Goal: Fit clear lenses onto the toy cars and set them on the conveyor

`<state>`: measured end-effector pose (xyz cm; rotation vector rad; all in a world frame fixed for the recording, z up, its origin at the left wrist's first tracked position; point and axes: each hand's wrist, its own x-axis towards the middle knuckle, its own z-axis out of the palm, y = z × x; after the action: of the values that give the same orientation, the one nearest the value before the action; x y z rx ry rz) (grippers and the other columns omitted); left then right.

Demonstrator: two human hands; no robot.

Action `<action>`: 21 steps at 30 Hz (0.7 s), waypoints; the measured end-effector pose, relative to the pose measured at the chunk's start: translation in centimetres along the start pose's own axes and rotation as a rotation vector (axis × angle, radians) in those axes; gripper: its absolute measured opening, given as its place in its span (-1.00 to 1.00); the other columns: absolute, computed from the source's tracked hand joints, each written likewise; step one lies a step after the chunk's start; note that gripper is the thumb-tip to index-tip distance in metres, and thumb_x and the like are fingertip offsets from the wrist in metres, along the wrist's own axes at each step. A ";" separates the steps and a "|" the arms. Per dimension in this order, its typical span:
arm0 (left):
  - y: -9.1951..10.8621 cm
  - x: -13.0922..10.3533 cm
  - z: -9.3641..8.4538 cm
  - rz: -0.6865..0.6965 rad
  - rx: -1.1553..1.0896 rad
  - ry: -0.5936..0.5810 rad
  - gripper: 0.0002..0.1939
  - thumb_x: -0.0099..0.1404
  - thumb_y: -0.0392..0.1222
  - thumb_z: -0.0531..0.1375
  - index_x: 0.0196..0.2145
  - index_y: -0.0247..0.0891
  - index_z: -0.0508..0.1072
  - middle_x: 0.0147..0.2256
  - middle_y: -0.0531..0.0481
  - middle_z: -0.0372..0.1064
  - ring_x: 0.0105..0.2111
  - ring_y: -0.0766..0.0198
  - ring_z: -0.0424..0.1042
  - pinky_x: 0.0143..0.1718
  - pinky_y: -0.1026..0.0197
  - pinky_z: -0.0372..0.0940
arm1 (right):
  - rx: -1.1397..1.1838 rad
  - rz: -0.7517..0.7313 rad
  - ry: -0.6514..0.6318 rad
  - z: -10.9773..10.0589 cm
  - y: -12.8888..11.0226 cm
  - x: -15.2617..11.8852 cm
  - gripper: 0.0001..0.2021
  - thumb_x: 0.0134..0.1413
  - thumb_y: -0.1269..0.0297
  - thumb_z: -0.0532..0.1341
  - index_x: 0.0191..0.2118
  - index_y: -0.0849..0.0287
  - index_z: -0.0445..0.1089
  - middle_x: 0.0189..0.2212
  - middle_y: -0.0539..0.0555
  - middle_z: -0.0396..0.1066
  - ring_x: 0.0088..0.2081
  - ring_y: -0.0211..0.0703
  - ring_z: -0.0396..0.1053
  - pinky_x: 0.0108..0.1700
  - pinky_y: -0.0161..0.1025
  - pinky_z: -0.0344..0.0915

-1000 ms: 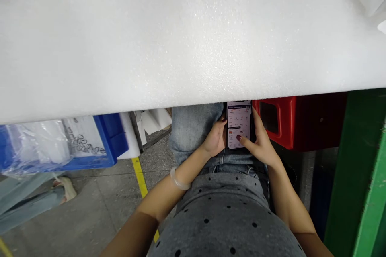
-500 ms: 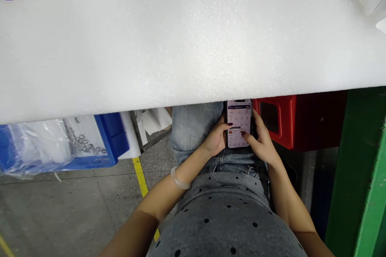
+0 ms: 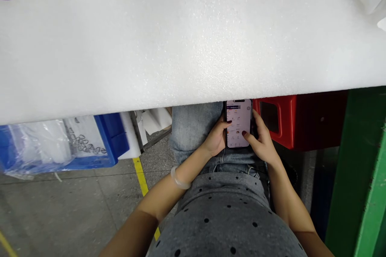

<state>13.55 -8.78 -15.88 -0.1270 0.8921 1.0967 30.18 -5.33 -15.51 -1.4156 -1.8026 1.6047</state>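
A smartphone (image 3: 235,134) with a lit screen is held upright over my lap, just below the edge of the white foam-covered table (image 3: 169,48). My left hand (image 3: 216,138) grips its left side, the thumb lying at the screen's edge. On the other side my right hand (image 3: 263,140) supports the phone, with its thumb on the lower right of the screen. The fingers behind the phone are hidden.
To the left, a blue bin (image 3: 111,136) holds clear plastic bags and several small dark rings. A red plastic stool (image 3: 286,122) stands under the table on the right, beside a green metal post (image 3: 356,176). Yellow tape (image 3: 140,174) marks the floor.
The phone's screen content has shifted to the left, with a blank pale area now on its right side. Both hands stay almost in place around the phone.
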 end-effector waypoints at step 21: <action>-0.2 0.0 -0.6 -0.015 0.004 0.011 -0.56 0.07 -0.20 0.25 -0.03 -0.16 0.44 -0.09 -0.01 0.52 0.09 -0.05 0.40 0.15 -0.10 0.25 | -0.018 -0.019 0.045 0.2 -0.3 0.4 -0.41 0.23 0.09 0.21 0.32 0.02 0.13 0.22 0.21 0.31 0.23 0.18 0.30 0.26 0.25 0.25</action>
<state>13.41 -9.14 -16.33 -0.1365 0.9020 1.0815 29.73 -5.10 -15.41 -1.4267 -1.8037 1.5392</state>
